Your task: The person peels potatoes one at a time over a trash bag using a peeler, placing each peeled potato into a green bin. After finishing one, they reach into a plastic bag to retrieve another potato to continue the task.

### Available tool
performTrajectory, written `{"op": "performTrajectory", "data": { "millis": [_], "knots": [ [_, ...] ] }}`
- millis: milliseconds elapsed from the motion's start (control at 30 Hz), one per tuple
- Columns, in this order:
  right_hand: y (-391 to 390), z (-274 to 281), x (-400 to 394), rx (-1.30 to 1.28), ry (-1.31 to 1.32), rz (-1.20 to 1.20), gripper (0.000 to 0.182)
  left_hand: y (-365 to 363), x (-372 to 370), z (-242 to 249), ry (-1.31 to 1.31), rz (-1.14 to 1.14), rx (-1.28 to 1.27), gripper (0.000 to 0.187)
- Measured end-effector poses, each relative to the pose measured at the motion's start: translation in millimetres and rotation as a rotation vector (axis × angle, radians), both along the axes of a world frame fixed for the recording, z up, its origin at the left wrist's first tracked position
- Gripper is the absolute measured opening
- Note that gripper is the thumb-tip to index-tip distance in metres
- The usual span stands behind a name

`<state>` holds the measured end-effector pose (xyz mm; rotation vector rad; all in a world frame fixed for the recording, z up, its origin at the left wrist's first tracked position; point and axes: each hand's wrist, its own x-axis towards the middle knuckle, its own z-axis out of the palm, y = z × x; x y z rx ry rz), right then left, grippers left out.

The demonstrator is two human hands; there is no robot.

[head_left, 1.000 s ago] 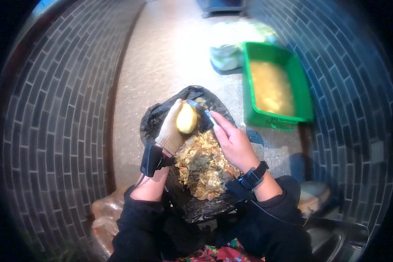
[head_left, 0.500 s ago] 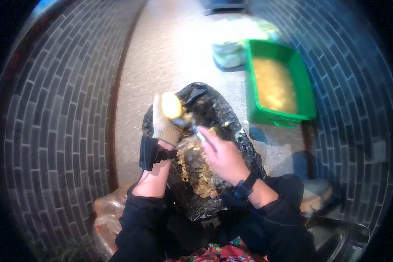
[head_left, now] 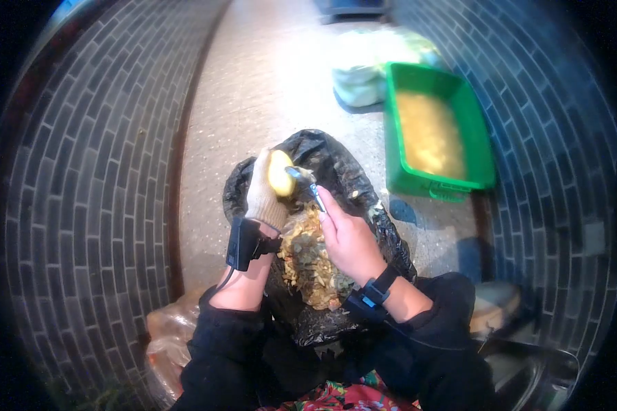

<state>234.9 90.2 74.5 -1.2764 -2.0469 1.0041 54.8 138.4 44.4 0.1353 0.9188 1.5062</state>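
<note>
A light knitted glove covers my left hand (head_left: pixel 263 195), whose fingers are closed round a pale yellow peeled potato (head_left: pixel 280 173). My bare right hand (head_left: pixel 349 240) grips the handle of a peeler (head_left: pixel 315 192), and the peeler's head is at the potato's right side. Below both hands a black plastic bag (head_left: pixel 384 229) lies open on the ground. Inside it, beneath my right hand, is a heap of peelings (head_left: pixel 312 264). Each wrist wears a dark strapped device.
To the right stands a green crate (head_left: pixel 408 179) holding blurred yellow pieces. A pale sack (head_left: pixel 358 85) sits beside it. Brick walls rise on both sides. A clear plastic bag (head_left: pixel 168 335) lies at lower left, and a metal basin (head_left: pixel 528 370) is at lower right.
My left hand has turned and shifted slightly right with the potato. The peeler in my right hand has moved up a little against the potato's side.
</note>
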Motion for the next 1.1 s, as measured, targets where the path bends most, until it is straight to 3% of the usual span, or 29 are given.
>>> {"op": "performTrajectory", "data": {
  "millis": [200, 267, 300, 333, 433, 600, 667, 733, 867, 967, 1100],
  "knots": [
    [-16.2, -8.6, -13.2, 0.045, 0.009, -0.008, 0.049, -3.6, 2.5, -8.8, 0.026, 0.161, -0.021, 0.046],
    [-26.3, -8.9, -17.1, 0.020, 0.023, 0.002, 0.049, -4.7, -2.5, -5.4, -0.021, 0.263, -0.171, 0.049],
    [-32.6, -9.5, -18.9, -0.058, 0.023, 0.050, 0.050, -18.7, 0.4, -4.8, 0.221, 0.153, 0.026, 0.053],
    [-38.3, -10.0, -20.9, -0.134, 0.023, 0.097, 0.050, -17.3, -1.2, -2.2, 0.223, 0.153, 0.026, 0.053],
    [-37.6, -12.2, -20.3, -0.123, 0.008, 0.081, 0.049, -11.7, -4.8, 5.6, 0.059, 0.250, -0.226, 0.056],
    [-16.9, -1.5, -6.3, -0.141, 0.088, 0.011, 0.044, -2.3, -14.6, 8.8, -0.014, 0.238, -0.203, 0.048],
    [-12.3, -8.0, -5.1, -0.019, 0.191, -0.074, 0.043, 0.1, -15.0, 5.8, -0.031, 0.263, -0.184, 0.045],
    [-10.3, -6.0, -3.6, -0.062, 0.187, -0.072, 0.044, -2.0, -13.9, 5.6, -0.016, 0.097, -0.098, 0.045],
    [-12.8, -9.8, -7.0, -0.065, 0.150, -0.064, 0.044, -2.1, -8.8, -2.0, -0.022, 0.068, -0.066, 0.043],
    [-14.2, -6.7, -8.1, -0.091, 0.137, -0.063, 0.044, -1.6, -2.5, 2.9, -0.012, 0.174, -0.096, 0.034],
    [-2.7, -2.5, -4.1, -0.046, 0.275, -0.152, 0.043, 1.2, -9.7, -8.5, -0.082, 0.133, -0.021, 0.033]
  ]
}}
